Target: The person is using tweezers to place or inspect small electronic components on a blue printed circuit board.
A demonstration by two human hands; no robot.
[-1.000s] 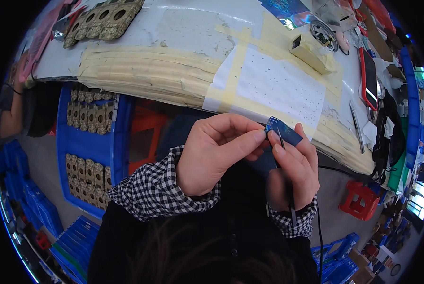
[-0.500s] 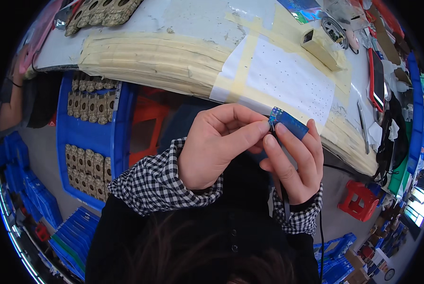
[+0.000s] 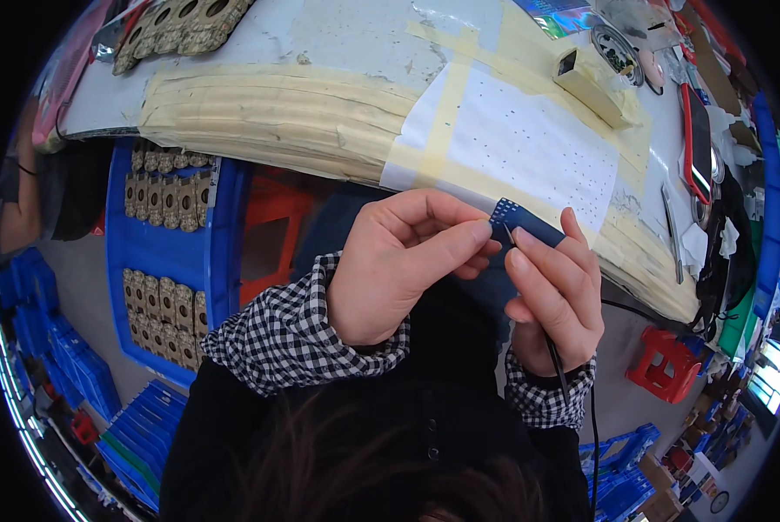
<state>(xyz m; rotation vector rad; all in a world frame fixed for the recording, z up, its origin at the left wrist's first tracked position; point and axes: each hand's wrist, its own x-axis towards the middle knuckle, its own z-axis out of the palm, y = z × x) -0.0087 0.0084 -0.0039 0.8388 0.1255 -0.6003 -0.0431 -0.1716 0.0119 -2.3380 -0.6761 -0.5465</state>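
Note:
Between its thumb and index finger, my left hand [image 3: 398, 265] pinches the left corner of a small dark blue sheet [image 3: 529, 223] dotted with rows of tiny pale squares. My right hand [image 3: 557, 291] is closed around a slim dark tool [image 3: 556, 361]. The tool's thin tip comes out between the fingertips and meets or hovers just over the sheet; I cannot tell which. Right fingers hide part of the sheet. Just beyond both hands, white paper [image 3: 529, 130] marked with small dark specks lies taped to the worktable [image 3: 355, 52].
Layered tape pads the table's edge [image 3: 268, 113]. Several camouflage-patterned parts [image 3: 181, 30] lie at the far left, more in a blue crate [image 3: 168, 252] below. On the right are a pale block [image 3: 594, 87], a round dish [image 3: 618, 54], a red-edged phone [image 3: 695, 143], tweezers [image 3: 672, 230] and a red stool [image 3: 665, 365].
My right hand has shifted slightly right and its fingers have spread a little. The tool's tip now shows over the sheet. The sheet has tilted, losing its glare; my left hand stays put.

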